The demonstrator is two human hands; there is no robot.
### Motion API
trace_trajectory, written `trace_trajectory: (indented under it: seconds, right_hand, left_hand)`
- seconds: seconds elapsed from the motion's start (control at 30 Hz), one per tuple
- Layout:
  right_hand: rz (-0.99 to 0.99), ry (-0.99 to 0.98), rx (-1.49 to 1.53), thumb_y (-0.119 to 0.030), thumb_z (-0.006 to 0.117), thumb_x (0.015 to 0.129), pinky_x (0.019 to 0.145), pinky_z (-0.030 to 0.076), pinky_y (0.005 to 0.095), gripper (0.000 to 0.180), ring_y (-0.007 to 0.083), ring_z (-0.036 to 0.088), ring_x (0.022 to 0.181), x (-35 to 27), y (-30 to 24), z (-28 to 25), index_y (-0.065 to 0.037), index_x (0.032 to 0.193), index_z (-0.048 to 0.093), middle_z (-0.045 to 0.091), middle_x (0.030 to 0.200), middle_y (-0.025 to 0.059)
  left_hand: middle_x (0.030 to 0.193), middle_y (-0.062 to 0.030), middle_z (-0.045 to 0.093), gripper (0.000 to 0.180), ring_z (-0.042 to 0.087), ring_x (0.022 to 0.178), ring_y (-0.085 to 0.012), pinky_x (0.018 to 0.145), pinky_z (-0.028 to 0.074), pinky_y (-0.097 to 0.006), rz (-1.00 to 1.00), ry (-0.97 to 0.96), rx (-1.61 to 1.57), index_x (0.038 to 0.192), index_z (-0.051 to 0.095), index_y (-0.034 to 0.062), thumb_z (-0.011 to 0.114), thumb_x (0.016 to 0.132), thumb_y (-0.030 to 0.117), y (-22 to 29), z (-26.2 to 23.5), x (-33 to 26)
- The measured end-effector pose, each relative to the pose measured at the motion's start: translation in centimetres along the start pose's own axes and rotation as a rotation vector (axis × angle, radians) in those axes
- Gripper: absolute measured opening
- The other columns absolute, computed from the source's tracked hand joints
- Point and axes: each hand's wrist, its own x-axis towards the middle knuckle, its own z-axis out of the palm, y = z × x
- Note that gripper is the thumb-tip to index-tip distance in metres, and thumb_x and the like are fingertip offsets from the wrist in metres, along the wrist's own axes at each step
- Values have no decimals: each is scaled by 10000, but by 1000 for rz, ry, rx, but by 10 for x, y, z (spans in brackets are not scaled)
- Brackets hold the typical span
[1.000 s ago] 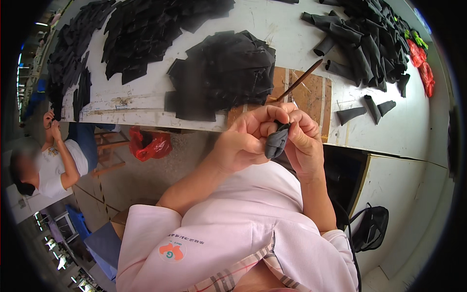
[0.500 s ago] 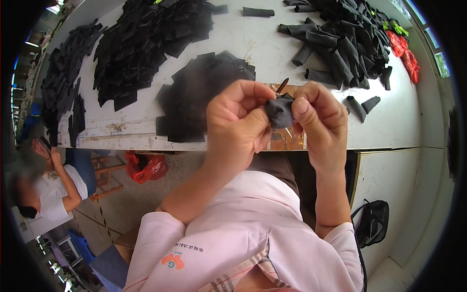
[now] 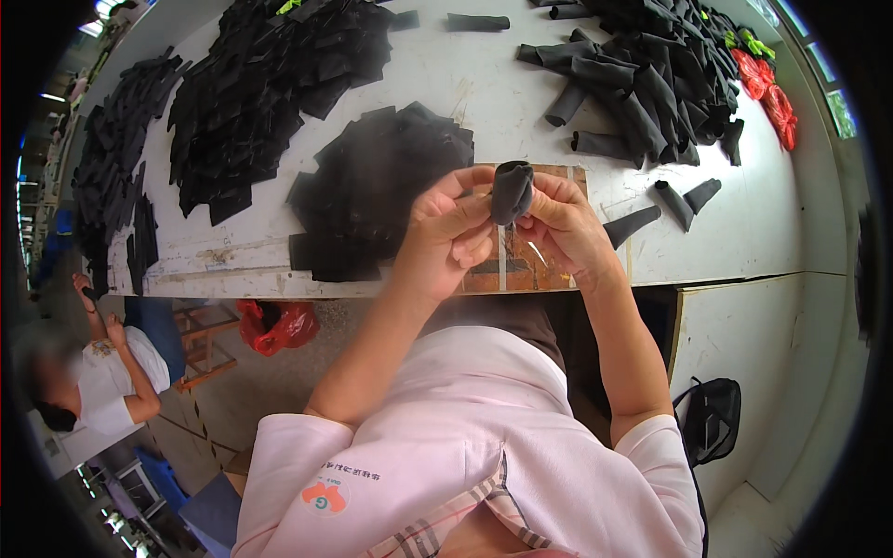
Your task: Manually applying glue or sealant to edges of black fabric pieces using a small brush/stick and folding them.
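Both my hands are raised over the near edge of the white table, pinching a small black fabric tube (image 3: 512,193) between them. My left hand (image 3: 448,221) grips its left side with thumb and fingertips. From the right, my right hand (image 3: 569,228) holds it the same way. The tube stands roughly upright, with a rounded opening at its top. Below it a thin pale rod (image 3: 538,253) shows beside my right fingers, above a brown board (image 3: 484,277) on the table. A heap of flat black fabric pieces (image 3: 367,191) lies just left of my hands.
More flat black pieces (image 3: 270,93) are heaped farther left. At the right lies a pile of black tubes (image 3: 642,98), with a loose tube (image 3: 633,226) near my right wrist. Red plastic bags (image 3: 767,98) sit far right. Another person (image 3: 116,377) sits at left, near a red bag (image 3: 276,325).
The black tube has shifted up and left with my hands and now stands taller. A dark pointed tip above it no longer shows. A loose tube now shows by my right wrist.
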Motion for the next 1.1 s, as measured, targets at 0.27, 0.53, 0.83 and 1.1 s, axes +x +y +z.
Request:
trace_trajectory:
  seconds: [0.27,0.53,0.83,1.1]
  right_hand:
    - [-410,51,-630,-312,557,834,514,365,229,314,96,453,586,-4,-18,15,1,817,555,469,598,-11]
    - [-887,6,-1744,-317,629,712,513,428,325,297,227,556,655,-10,-40,33,-42,730,520,525,638,52]
    - [-856,-43,-1144,-76,603,676,489,406,365,145,291,514,577,-9,-18,13,-45,781,509,492,615,100]
    - [-672,-55,-1025,-95,602,710,551,453,345,94,298,566,638,0,7,-3,-58,795,589,584,716,111]
  left_hand:
    - [1004,-89,569,229,537,875,-127,785,422,-241,758,52,1580,997,573,13,610,770,22,16,40,-1]
    - [955,-100,600,140,555,856,-126,765,456,-259,766,47,641,915,590,18,577,783,-25,6,27,-5]
    - [761,-41,591,89,514,702,-75,608,422,-203,466,31,1238,778,592,17,664,729,38,13,49,16]
    - [708,-28,580,117,507,637,-51,566,424,-192,627,138,1378,824,584,10,652,761,82,-10,52,17]
